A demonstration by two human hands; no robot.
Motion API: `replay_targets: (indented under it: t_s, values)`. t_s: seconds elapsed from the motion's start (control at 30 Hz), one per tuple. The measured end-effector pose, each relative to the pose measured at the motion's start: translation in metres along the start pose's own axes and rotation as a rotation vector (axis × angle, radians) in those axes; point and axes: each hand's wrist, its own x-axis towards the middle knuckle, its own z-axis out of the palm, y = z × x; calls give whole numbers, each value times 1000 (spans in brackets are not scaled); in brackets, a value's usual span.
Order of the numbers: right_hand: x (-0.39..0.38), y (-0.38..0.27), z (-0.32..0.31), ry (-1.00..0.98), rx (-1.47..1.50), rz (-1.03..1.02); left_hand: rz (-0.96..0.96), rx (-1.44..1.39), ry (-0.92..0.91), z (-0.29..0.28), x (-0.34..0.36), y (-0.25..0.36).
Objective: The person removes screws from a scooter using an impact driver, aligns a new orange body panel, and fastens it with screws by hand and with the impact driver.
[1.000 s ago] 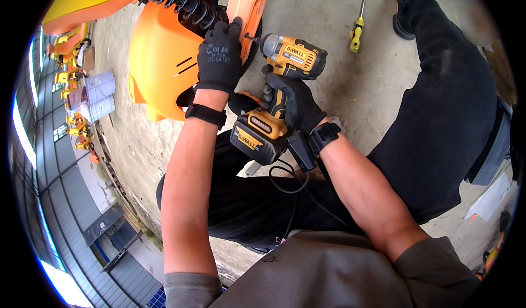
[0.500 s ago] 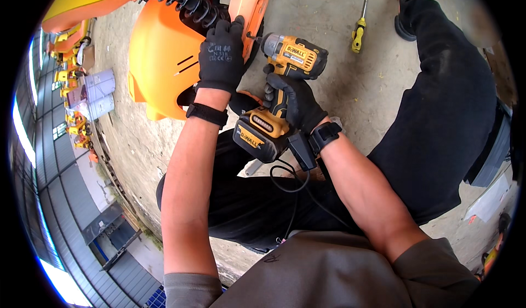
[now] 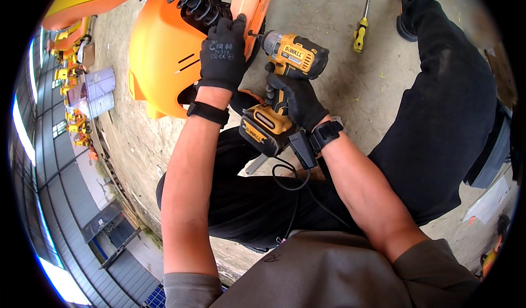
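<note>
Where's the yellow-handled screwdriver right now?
In the head view, the yellow-handled screwdriver lies on the concrete floor at upper right, just beyond the cordless driver and left of the black shoe.

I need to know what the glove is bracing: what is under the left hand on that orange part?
The gloved left hand lies flat on the orange panel, beside the black coil spring. The drill in the right hand points at the panel's edge. The surface under the palm is covered.

The left hand [image 3: 222, 56] rests on the machine panel [image 3: 164, 50], just below the coil spring [image 3: 186, 1]. The right hand [image 3: 296, 97] holds the cordless driver [image 3: 287, 61] to the panel's right, bit touching its edge. A screwdriver [image 3: 360, 31] lies on the floor [image 3: 339, 94] further right, near a shoe [image 3: 408, 1].
</note>
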Motion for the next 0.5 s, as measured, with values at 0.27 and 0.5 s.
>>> replay_targets:
  t_s: [0.27,0.5]
  values:
    - [5,9,-18,118,-591,-236,7,-18,22,1,2,4]
    - [5,-9,-15,5,-1773,-718,-2,-24,22,-1,0,2]
